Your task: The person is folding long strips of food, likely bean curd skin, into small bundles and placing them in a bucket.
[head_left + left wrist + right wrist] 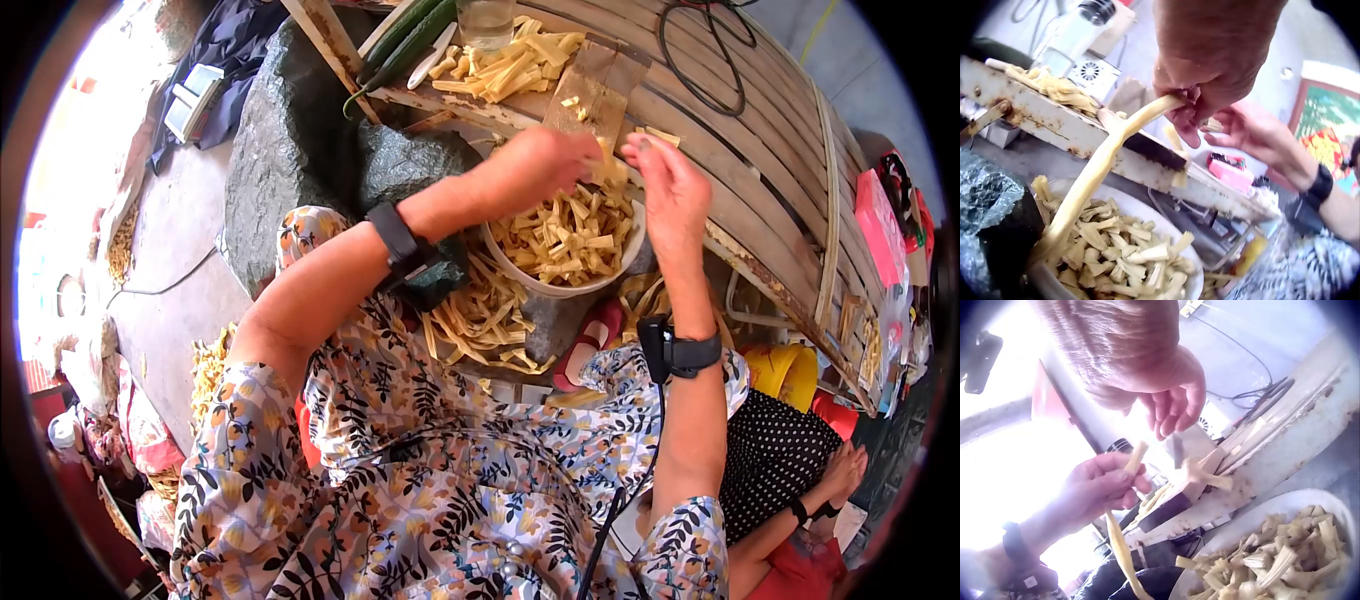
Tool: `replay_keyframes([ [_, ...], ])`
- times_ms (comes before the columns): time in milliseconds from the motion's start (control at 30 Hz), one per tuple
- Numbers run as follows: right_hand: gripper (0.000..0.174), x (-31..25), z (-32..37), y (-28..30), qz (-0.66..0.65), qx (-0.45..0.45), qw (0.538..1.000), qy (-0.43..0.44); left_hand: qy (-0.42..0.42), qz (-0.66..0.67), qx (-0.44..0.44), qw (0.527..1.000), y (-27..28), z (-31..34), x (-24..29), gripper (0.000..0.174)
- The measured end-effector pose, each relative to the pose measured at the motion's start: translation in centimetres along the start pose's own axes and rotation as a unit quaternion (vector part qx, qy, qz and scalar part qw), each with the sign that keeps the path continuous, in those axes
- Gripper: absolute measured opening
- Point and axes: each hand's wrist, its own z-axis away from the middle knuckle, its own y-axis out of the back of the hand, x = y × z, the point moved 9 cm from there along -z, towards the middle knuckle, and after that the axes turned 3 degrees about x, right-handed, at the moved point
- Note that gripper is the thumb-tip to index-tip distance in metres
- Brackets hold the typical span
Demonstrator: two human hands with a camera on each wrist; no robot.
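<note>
My left hand (540,168) pinches a long, limp, pale yellow strip (1099,164); its lower part hangs down over the bowl's edge in the left wrist view. A short end of the strip sticks up past the fingers in the right wrist view. Close by on the right, my right hand (675,195) has its fingers loosely bent with nothing visible between them. A short blurred piece (1209,477) is in the air below the right hand. Under both hands a white bowl (640,238) holds a heap of short cut yellow pieces (560,240).
A slatted wooden table (740,190) with a rusty metal edge bears a small board (600,90), more yellow strips (515,68), cucumbers (410,45), a glass jar (487,22) and a black cable (735,75). Black plastic (290,150) lies left. Another person's hands (840,475) show lower right.
</note>
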Motion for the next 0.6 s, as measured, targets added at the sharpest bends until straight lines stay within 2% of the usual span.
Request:
replay_keyframes([
  [33, 0.023, 0.3, 0.3, -0.9, 0.005, -0.008, 1.000, -0.012, -0.017, -0.072, -0.037, 0.997, -1.4, 0.4, 0.9, 0.018],
  [67, 0.023, -0.2, 0.7, -1.6, 0.097, -0.035, 0.995, 0.004, -0.013, -0.071, -0.055, 0.996, -2.3, 0.6, 1.4, 0.017],
  [167, 0.025, 4.3, 2.2, -2.8, 0.042, -0.115, 0.977, -0.176, -0.039, -0.052, -0.055, 0.996, -2.9, 1.4, 2.5, 0.016],
  [200, 0.023, 5.2, 2.5, -2.9, -0.002, -0.110, 0.977, -0.183, -0.053, -0.046, -0.044, 0.997, -3.0, 1.6, 2.5, 0.016],
  [233, 0.022, 5.6, 2.9, -3.0, 0.021, -0.127, 0.977, -0.170, -0.065, -0.037, -0.035, 0.997, -3.1, 1.8, 2.6, 0.017],
  [300, 0.020, 5.2, 3.5, -3.2, 0.068, -0.161, 0.975, -0.137, -0.010, -0.011, -0.043, 0.999, -3.4, 2.7, 1.8, 0.018],
  [433, 0.012, 6.0, 3.6, -1.0, -0.006, -0.106, 0.976, -0.189, 0.081, 0.033, -0.119, 0.989, -1.9, 3.1, -0.7, 0.020],
  [467, 0.011, 6.4, 3.7, -1.0, 0.012, -0.134, 0.971, -0.198, 0.066, 0.028, -0.093, 0.993, -0.6, 2.8, -1.0, 0.017],
  [500, 0.010, 6.7, 3.9, -1.2, 0.030, -0.162, 0.964, -0.207, 0.113, 0.079, -0.107, 0.985, -0.2, 2.8, -2.2, 0.015],
  [567, 0.011, 5.8, 5.8, -4.1, -0.030, -0.303, 0.920, -0.248, 0.088, 0.156, -0.095, 0.979, 1.1, 2.1, -2.3, 0.014],
  [600, 0.012, 4.8, 7.0, -5.5, -0.060, -0.372, 0.887, -0.266, 0.122, 0.201, -0.129, 0.964, 1.0, 2.0, -2.9, 0.015],
])
